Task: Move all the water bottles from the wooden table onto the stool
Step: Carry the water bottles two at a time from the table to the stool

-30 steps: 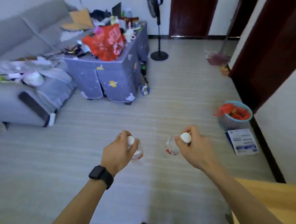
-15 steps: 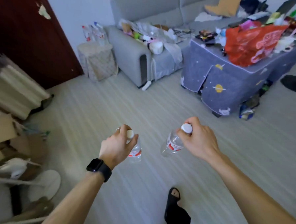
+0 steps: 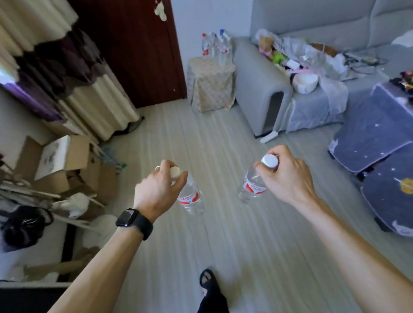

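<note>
The person stands on the pale floor (image 3: 241, 238) with both arms out in front, a bottle hanging from each hand. The left hand (image 3: 155, 190), a black watch (image 3: 133, 222) on its wrist, pinches the neck and cap of the left bottle (image 3: 191, 200) between fingers and thumb; that bottle hangs nearly upright, clear, with a red label. The right hand (image 3: 285, 176) is curled round the neck of the right bottle (image 3: 251, 187), just under its white cap (image 3: 269, 161), and this one tilts with its base swung toward the left. Both bottles are in the air above the floor, near each other but not touching.

Straight ahead, against the wall between the dark door (image 3: 132, 47) and the end of the grey sofa (image 3: 313, 31), sits the stool (image 3: 211, 84) under a patterned cover. Several bottles (image 3: 216, 44) already stand on top of it, close together. The stool is well apart from the hands. Cardboard boxes (image 3: 64, 163) lie heaped at the left, and a blue-covered table (image 3: 379, 137) is at the right. One sandalled foot (image 3: 208, 282) shows below.
</note>
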